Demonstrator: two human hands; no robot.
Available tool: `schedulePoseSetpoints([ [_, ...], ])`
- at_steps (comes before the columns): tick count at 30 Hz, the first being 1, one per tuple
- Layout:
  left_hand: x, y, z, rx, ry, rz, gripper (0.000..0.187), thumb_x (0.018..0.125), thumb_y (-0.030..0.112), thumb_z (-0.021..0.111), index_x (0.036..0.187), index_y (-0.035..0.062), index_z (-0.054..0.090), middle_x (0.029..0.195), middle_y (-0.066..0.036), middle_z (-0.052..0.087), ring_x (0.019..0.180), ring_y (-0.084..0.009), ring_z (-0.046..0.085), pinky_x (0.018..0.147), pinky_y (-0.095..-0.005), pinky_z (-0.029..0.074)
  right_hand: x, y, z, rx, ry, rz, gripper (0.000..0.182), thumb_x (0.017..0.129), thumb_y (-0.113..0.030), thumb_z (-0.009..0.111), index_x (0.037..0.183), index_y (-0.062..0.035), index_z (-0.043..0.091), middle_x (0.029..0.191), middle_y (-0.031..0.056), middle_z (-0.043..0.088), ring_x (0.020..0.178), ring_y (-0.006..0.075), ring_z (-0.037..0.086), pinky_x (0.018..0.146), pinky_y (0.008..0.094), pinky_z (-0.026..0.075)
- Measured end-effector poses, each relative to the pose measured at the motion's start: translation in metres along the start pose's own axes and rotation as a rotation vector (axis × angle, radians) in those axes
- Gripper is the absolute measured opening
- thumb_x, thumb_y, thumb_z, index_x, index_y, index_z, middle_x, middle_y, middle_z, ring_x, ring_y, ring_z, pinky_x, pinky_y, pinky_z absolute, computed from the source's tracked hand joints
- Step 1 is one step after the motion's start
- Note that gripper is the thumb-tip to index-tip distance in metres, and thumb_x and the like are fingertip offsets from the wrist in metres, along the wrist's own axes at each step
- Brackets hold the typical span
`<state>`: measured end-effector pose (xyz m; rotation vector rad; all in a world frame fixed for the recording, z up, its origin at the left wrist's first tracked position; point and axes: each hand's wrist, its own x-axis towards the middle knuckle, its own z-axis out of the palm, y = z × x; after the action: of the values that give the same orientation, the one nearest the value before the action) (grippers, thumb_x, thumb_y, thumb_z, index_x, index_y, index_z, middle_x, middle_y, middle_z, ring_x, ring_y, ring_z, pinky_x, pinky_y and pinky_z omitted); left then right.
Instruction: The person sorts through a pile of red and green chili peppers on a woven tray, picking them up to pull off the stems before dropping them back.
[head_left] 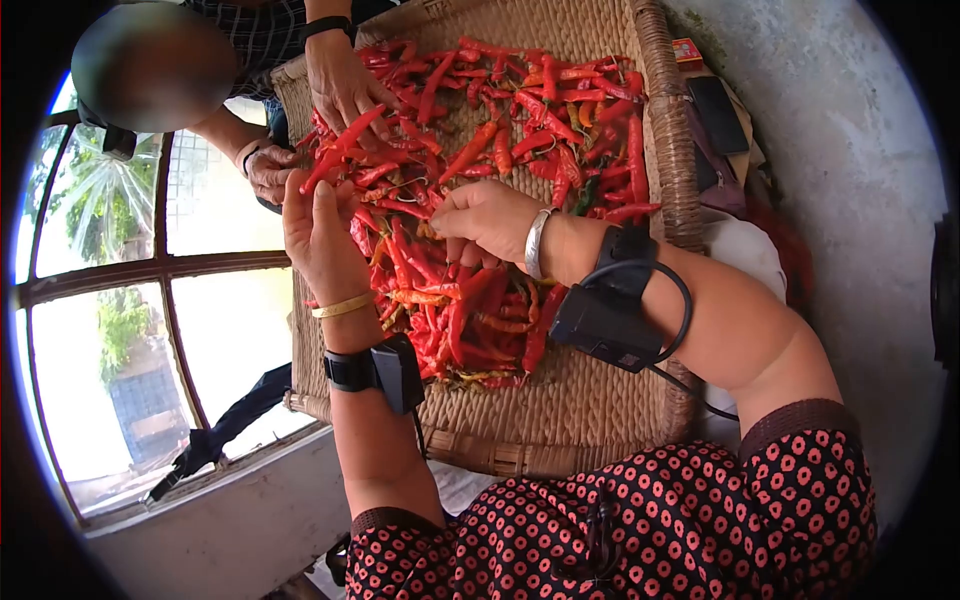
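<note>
Many red chili peppers (470, 310) lie heaped in a large woven basket (560, 410). My left hand (325, 235), with a gold bangle at the wrist, is raised over the heap's left side. Its fingers are closed on a long red pepper (345, 148) that points up and to the right. My right hand (490, 222), wearing a silver bangle, is over the middle of the heap. Its thumb and fingertips are pinched together just above the peppers; what they hold, if anything, is too small to name.
Across the basket, a co-worker's hand (345, 85) reaches into the peppers, and that person's other hand (270, 172) is near the basket's left edge. A window (165, 270) stands at left. A dark phone-like object (717, 113) lies beyond the right rim.
</note>
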<state>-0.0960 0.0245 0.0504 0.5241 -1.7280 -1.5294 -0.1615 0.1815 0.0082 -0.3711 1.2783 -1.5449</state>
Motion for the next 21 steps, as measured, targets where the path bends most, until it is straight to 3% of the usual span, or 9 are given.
schedulePoseSetpoints([
  [1,0.004,-0.007,-0.002,0.044,-0.025,-0.081,0.04,0.087,0.006,0.052,0.125,-0.0008,0.04,0.104,-0.009,0.055,0.08,-0.0101,0.056,0.068,-0.0224,0.047,0.003,0.006,0.004,-0.038,0.033,-0.07,0.019,0.079,-0.021,0.057,0.081,-0.0025,0.06,0.063,0.0068,0.06,0.055,0.0152,0.057,0.051,0.0301,0.045],
  [2,0.003,-0.013,-0.002,0.044,-0.026,-0.082,0.04,0.087,0.006,0.052,0.125,-0.0008,0.04,0.104,-0.009,0.055,0.08,-0.0101,0.056,0.068,-0.0224,0.047,0.006,0.008,0.005,-0.037,0.035,-0.07,0.019,0.079,-0.021,0.057,0.081,-0.0025,0.06,0.063,0.0068,0.06,0.055,0.0152,0.057,0.051,0.0301,0.045],
  [4,-0.005,-0.027,0.004,0.355,-0.142,0.038,0.046,0.086,0.006,0.054,0.129,-0.0007,0.037,0.108,-0.008,0.053,0.081,-0.0093,0.055,0.068,-0.0204,0.047,0.004,0.002,0.006,-0.281,0.269,-0.451,0.021,0.079,-0.022,0.057,0.079,-0.0012,0.061,0.059,0.009,0.06,0.054,0.016,0.058,0.051,0.0303,0.045],
  [6,-0.016,-0.035,0.02,0.464,-0.157,0.148,0.048,0.085,0.005,0.056,0.129,0.0015,0.038,0.107,-0.006,0.053,0.081,-0.0087,0.054,0.069,-0.0195,0.044,0.002,-0.001,0.0,-0.287,0.329,-0.461,0.021,0.079,-0.021,0.057,0.079,-0.0004,0.061,0.058,0.0114,0.059,0.054,0.0164,0.058,0.053,0.0309,0.046],
  [8,-0.024,-0.039,0.036,0.387,-0.235,0.102,0.036,0.079,0.002,0.06,0.114,0.0009,0.052,0.097,-0.009,0.057,0.077,-0.0138,0.057,0.066,-0.0239,0.047,0.011,-0.005,-0.01,-0.043,0.343,-0.471,0.02,0.08,-0.02,0.056,0.079,-0.0001,0.061,0.059,0.0091,0.059,0.053,0.0144,0.057,0.051,0.0293,0.045],
  [10,-0.027,-0.037,0.048,0.741,-0.547,0.136,0.021,0.074,0.007,0.061,0.094,0.0029,0.059,0.086,-0.011,0.059,0.074,-0.0244,0.059,0.065,-0.0318,0.048,0.005,-0.018,-0.014,0.061,0.366,-0.452,0.019,0.086,-0.021,0.053,0.079,-0.0036,0.058,0.062,0.0008,0.056,0.051,0.0064,0.05,0.045,0.0201,0.04],
  [11,-0.029,-0.037,0.058,0.863,-0.643,0.33,0.012,0.072,0.012,0.058,0.08,0.0037,0.058,0.079,-0.013,0.058,0.075,-0.032,0.057,0.064,-0.0394,0.047,0.002,-0.022,-0.015,0.088,0.385,-0.447,0.018,0.085,-0.021,0.054,0.079,-0.0042,0.058,0.061,0.0006,0.056,0.05,0.0061,0.05,0.045,0.0197,0.039],
  [14,-0.034,-0.05,0.068,1.112,-0.713,0.523,0.012,0.074,0.016,0.055,0.081,0.0058,0.056,0.08,-0.012,0.058,0.08,-0.0298,0.057,0.064,-0.0403,0.047,0.0,-0.025,-0.019,0.112,0.397,-0.445,0.018,0.084,-0.022,0.055,0.079,-0.0052,0.059,0.061,0.0003,0.056,0.049,0.0055,0.05,0.044,0.0192,0.038],
  [21,-0.032,-0.066,0.075,1.292,-0.836,0.237,0.015,0.075,0.02,0.057,0.086,0.0099,0.056,0.08,-0.009,0.061,0.078,-0.0285,0.06,0.061,-0.0392,0.048,0.001,-0.028,-0.022,0.206,0.404,-0.423,0.021,0.083,-0.02,0.055,0.079,0.0002,0.059,0.06,0.0055,0.058,0.048,0.0098,0.053,0.047,0.0231,0.044],
])
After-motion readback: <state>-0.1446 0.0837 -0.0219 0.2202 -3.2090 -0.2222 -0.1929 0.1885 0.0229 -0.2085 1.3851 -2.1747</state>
